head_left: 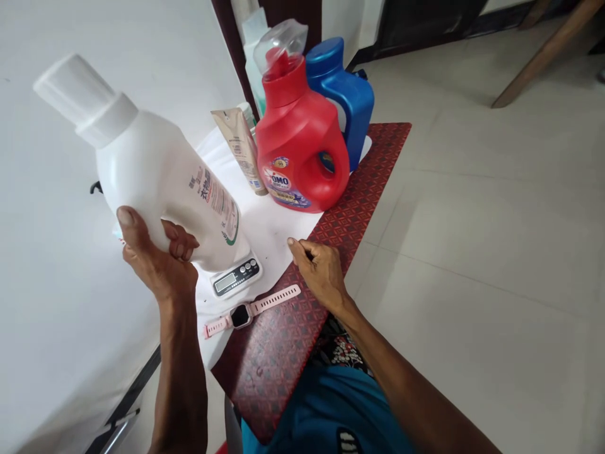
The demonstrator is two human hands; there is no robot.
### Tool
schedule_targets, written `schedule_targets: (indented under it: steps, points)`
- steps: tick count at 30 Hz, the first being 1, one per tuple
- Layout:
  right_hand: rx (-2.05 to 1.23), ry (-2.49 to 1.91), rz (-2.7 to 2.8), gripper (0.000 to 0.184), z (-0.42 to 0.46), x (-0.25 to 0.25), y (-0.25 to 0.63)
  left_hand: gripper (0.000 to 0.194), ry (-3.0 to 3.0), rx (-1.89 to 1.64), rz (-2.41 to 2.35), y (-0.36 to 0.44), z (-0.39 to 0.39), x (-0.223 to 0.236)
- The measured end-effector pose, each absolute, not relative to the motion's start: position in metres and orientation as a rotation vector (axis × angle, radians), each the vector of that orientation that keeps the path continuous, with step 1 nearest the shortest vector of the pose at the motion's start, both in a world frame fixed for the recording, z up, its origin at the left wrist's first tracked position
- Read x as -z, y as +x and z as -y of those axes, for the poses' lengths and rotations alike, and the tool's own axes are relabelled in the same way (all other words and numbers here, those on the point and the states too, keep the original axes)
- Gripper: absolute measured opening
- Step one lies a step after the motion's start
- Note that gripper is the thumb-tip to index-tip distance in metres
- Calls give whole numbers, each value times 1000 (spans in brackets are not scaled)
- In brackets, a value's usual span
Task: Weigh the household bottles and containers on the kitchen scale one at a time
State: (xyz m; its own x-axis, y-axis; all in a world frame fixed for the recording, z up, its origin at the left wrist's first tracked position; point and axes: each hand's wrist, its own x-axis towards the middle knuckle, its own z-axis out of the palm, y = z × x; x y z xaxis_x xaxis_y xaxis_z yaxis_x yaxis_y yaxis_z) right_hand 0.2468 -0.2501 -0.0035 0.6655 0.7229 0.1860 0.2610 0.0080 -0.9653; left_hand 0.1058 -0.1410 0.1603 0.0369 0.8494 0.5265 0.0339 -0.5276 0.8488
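My left hand [154,255] grips a large white detergent bottle [155,170] by its handle and holds it tilted, white cap pointing up and to the left, just above a small digital scale [236,276]. My right hand [317,268] rests on the red patterned table top [283,353] with its fingers curled in and nothing visible in them, a short way right of the scale. A pink smartwatch [246,312] lies flat between my two forearms.
Behind the scale stand a red detergent jug [295,145], a blue jug [347,94], a beige tube [241,148] and a pale green bottle [253,57]. A white sheet [269,224] covers part of the table. A white wall is at left, tiled floor at right.
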Motion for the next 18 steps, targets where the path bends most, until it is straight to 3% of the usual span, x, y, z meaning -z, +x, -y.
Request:
schedule_targets:
  steps: [6,18]
  points:
    - [-411,-1593,852,61,251,2,245,64,1507,-1565,-912,81,141,-146]
    - [-483,-1585,851,60,245,-13,246,74,1610,-1338,-877,46,117,-140]
